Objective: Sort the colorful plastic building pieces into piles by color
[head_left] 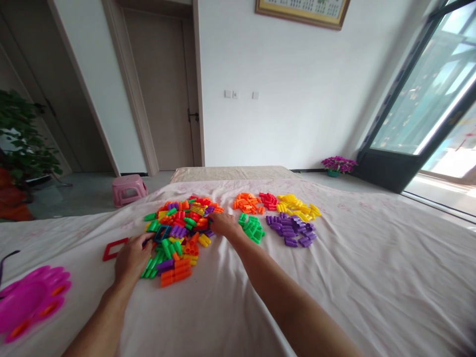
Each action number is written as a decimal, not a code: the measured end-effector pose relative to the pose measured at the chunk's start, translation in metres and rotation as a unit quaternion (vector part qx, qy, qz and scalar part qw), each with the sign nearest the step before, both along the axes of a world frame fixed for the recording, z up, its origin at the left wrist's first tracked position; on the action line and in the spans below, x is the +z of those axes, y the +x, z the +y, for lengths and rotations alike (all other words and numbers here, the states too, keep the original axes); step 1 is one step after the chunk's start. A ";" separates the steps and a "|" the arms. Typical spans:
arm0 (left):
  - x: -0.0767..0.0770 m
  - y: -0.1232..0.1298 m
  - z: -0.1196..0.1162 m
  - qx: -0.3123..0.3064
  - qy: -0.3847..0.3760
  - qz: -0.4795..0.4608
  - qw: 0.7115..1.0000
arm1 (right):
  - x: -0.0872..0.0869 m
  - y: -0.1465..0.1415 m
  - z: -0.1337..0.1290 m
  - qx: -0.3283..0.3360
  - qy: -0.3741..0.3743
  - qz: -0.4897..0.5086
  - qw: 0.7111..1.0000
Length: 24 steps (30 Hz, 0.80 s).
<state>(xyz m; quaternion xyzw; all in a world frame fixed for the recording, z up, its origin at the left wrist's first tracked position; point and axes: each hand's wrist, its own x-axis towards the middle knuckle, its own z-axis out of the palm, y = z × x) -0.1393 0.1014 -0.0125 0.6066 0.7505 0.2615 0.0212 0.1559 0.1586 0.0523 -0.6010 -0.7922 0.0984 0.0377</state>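
A mixed heap of plastic building pieces [178,230] in red, green, orange, yellow and purple lies on the cloth-covered surface. At the heap's left edge is my left hand [132,258], its fingers curled in against the pieces; what they hold, if anything, is hidden. A red square frame [114,249] lies beside that hand. My right hand [224,225] reaches to the heap's right edge with its fingers bent together, and I cannot make out what is in them. Small dark blue frames [162,232] rest on the heap between the hands.
Right of the heap are sorted piles: orange [247,202], red [268,201], yellow [295,206], green [252,228] and purple [292,228]. A pink flower-shaped tray [28,297] with orange parts sits at the left. A pink stool [129,190] stands beyond the cloth [357,277].
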 end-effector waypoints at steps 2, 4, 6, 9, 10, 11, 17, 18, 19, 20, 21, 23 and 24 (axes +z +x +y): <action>-0.002 -0.001 0.001 -0.003 0.000 0.001 1.000 | 0.001 -0.002 -0.002 -0.001 0.003 -0.015 1.000; -0.003 -0.002 0.002 -0.004 0.000 0.000 1.000 | 0.003 -0.004 -0.003 0.000 0.007 -0.031 0.999; -0.004 -0.002 0.002 -0.004 0.000 0.000 1.000 | 0.005 -0.006 -0.004 0.001 0.013 -0.045 0.999; -0.002 -0.001 0.001 -0.006 0.000 0.000 1.000 | 0.007 -0.008 -0.007 0.001 0.025 -0.058 0.998; -0.001 0.000 0.001 -0.007 0.000 0.000 1.000 | 0.007 -0.008 -0.009 0.002 0.030 -0.062 0.998; -0.001 0.000 0.001 -0.008 0.000 0.000 1.000 | 0.007 -0.008 -0.010 0.002 0.034 -0.065 0.997; -0.004 -0.003 0.002 -0.015 -0.003 -0.016 1.000 | 0.011 0.006 -0.016 0.006 0.092 -0.057 0.994; -0.005 -0.003 0.002 -0.015 -0.002 -0.017 1.000 | 0.012 0.013 -0.017 -0.001 0.097 -0.041 0.994; -0.006 -0.004 0.003 -0.014 0.000 -0.016 1.000 | 0.014 0.021 -0.019 -0.009 0.100 -0.020 0.995; -0.007 -0.005 0.004 -0.014 0.001 -0.015 1.000 | 0.015 0.030 -0.020 -0.019 0.101 0.005 0.995; -0.007 -0.006 0.004 -0.015 0.002 -0.014 1.000 | 0.016 0.041 -0.021 -0.026 0.103 0.031 0.994; -0.008 -0.007 0.005 -0.014 0.001 -0.014 1.000 | 0.018 0.066 -0.023 -0.041 0.109 0.078 0.990; -0.008 -0.007 0.005 -0.014 0.001 -0.015 1.000 | 0.018 0.080 -0.023 -0.049 0.114 0.098 0.987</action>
